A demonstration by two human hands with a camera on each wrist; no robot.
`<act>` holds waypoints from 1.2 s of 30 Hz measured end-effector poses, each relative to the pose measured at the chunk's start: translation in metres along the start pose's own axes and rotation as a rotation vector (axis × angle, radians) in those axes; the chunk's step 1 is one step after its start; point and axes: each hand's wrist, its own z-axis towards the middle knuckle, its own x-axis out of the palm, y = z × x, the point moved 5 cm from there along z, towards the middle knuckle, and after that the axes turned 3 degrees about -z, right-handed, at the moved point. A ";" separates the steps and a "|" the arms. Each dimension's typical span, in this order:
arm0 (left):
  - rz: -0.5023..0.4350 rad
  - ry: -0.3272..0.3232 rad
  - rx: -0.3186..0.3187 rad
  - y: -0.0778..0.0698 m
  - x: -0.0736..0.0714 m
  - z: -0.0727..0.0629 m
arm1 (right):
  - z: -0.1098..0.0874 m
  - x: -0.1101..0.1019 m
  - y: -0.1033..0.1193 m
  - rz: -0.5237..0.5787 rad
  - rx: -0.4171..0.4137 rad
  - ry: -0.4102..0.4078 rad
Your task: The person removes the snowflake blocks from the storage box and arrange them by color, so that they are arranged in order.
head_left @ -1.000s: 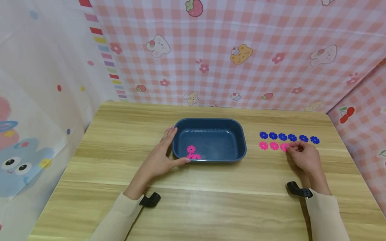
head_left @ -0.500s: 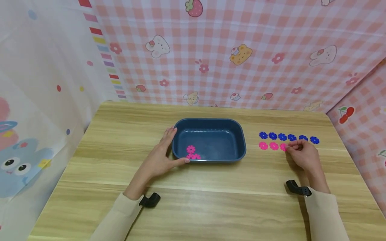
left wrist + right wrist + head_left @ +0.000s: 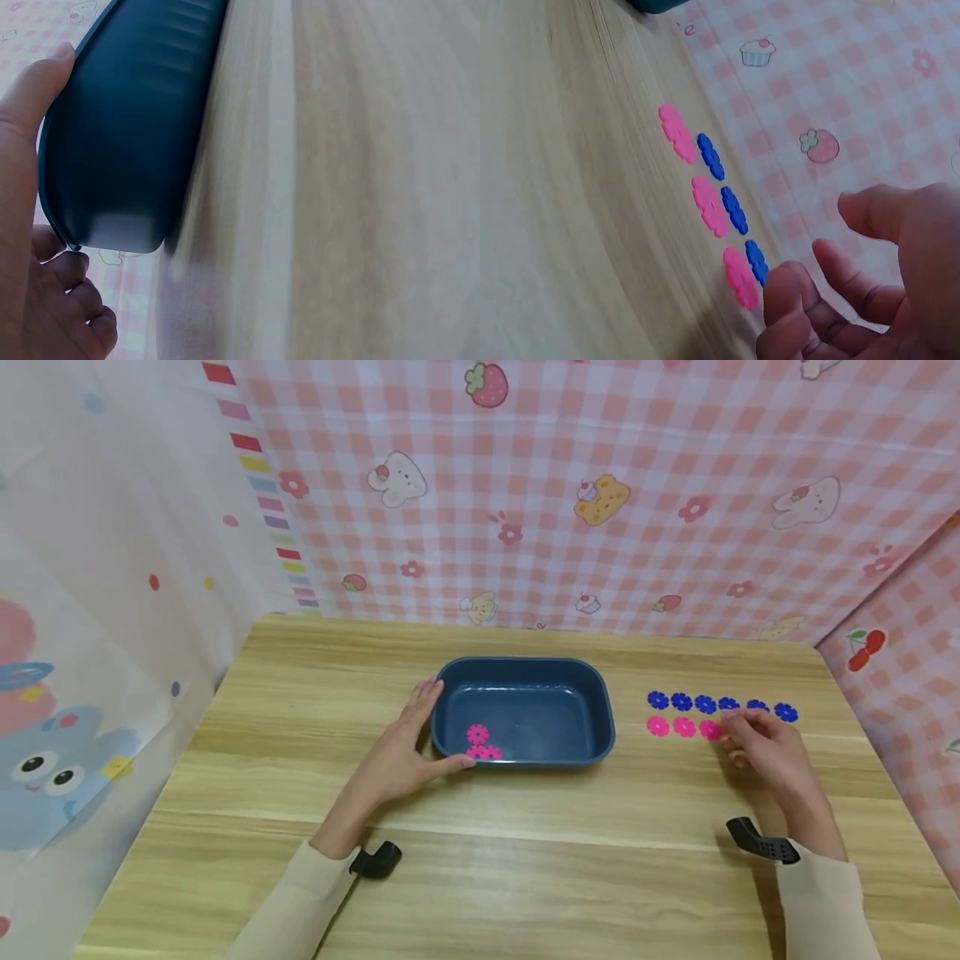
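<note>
A dark blue rectangular plastic tub (image 3: 551, 718) stands mid-table in the head view. My left hand (image 3: 397, 756) holds its left end, thumb on the near rim and fingers at the far left corner. Inside the tub lie 3 pink snowflake discs (image 3: 477, 734). My right hand (image 3: 772, 752) hovers at the right end of a row of 3 pink snowflake discs (image 3: 684, 727) on the table. In the right wrist view its thumb and fingers (image 3: 784, 289) are apart with nothing seen between them. Behind the pink row lies a row of several blue snowflake discs (image 3: 705, 703), partly hidden by that hand.
The wood-grain table (image 3: 525, 877) ends at a pink checked cloth (image 3: 540, 527) hanging behind it. A white patterned cloth (image 3: 150, 510) hangs at the left. Black wrist-camera mounts (image 3: 378, 860) sit on both forearms.
My right fingertips have come off the third pink disc, lifting slightly and shifting right; more of that disc now shows. The left hand and tub have stayed in place.
</note>
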 end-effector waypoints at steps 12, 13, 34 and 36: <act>0.002 -0.008 -0.001 0.001 0.002 0.000 | -0.010 0.017 0.035 -0.104 -0.206 -0.014; 0.002 -0.008 -0.001 0.001 0.002 0.000 | -0.011 0.019 0.039 -0.109 -0.223 -0.010; -0.010 0.003 -0.006 0.000 0.001 0.001 | -0.023 0.065 0.106 -0.196 -0.553 0.067; -0.012 0.005 -0.008 0.001 0.001 0.000 | -0.024 0.069 0.109 -0.199 -0.551 0.074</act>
